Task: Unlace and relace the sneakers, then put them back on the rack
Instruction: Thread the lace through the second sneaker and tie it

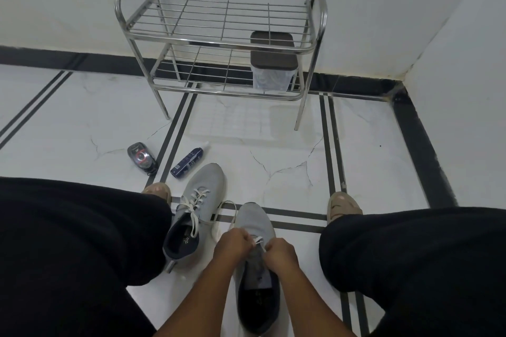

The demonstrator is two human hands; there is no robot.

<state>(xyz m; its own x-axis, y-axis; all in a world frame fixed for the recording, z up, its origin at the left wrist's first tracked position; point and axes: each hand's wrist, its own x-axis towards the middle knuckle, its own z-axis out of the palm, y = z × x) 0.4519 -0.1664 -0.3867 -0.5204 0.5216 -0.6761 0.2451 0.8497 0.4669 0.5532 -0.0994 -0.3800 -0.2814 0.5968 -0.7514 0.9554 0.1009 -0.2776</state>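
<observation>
Two grey sneakers with white laces lie on the floor between my knees. The left sneaker [201, 200] is laced, its ends loose. The right sneaker [254, 220] sits under my hands, toe pointing away from me. My left hand [232, 245] and my right hand [282, 253] are both curled over its eyelet area, each pinching the white lace [258, 241]. A loop of that lace trails out onto the floor [227, 204] to the left of the toe. The steel shoe rack [219, 44] stands against the wall ahead, its two wire shelves holding no shoes.
A clear box with a dark lid [273, 63] sits on the rack's lower shelf at the right. A black shoe-polish sponge [141, 158] and a blue spray bottle [187, 163] lie on the floor left of the sneakers. My knees in black trousers flank the shoes.
</observation>
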